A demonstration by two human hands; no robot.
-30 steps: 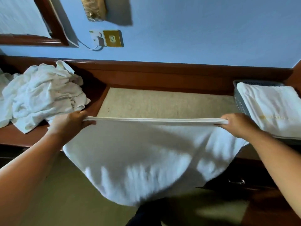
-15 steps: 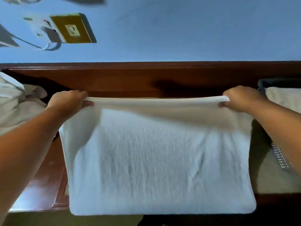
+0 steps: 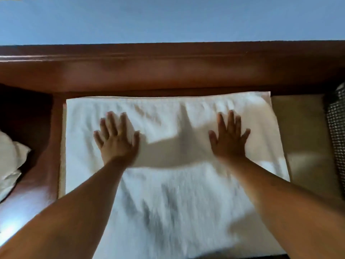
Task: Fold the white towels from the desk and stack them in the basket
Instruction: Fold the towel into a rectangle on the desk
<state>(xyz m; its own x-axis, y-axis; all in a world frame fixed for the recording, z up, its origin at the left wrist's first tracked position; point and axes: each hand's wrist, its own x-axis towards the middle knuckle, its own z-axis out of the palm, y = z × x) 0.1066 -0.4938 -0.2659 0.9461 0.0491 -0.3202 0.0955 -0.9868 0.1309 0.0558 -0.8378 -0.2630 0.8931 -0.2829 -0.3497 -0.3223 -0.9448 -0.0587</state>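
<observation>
A white towel (image 3: 173, 199) lies spread flat on the desk, its far edge against the wooden back rail. My left hand (image 3: 116, 141) presses on its left half with fingers straight and spread. My right hand (image 3: 228, 140) presses on its right half the same way. Neither hand grips the cloth. At the left edge a bit of the pile of unfolded white towels (image 3: 9, 165) shows. The dark mesh basket (image 3: 336, 135) is cut off at the right edge; its contents are out of view.
The desk has a beige inset top (image 3: 302, 146) bare to the right of the towel, framed by reddish-brown wood (image 3: 44, 165). A raised wooden back rail (image 3: 168, 70) runs along the blue wall (image 3: 168, 19).
The towel, held up by its top corners before, now lies flat on the desk. Both hands have let go of the corners and rest palms down on it. The view has tilted down.
</observation>
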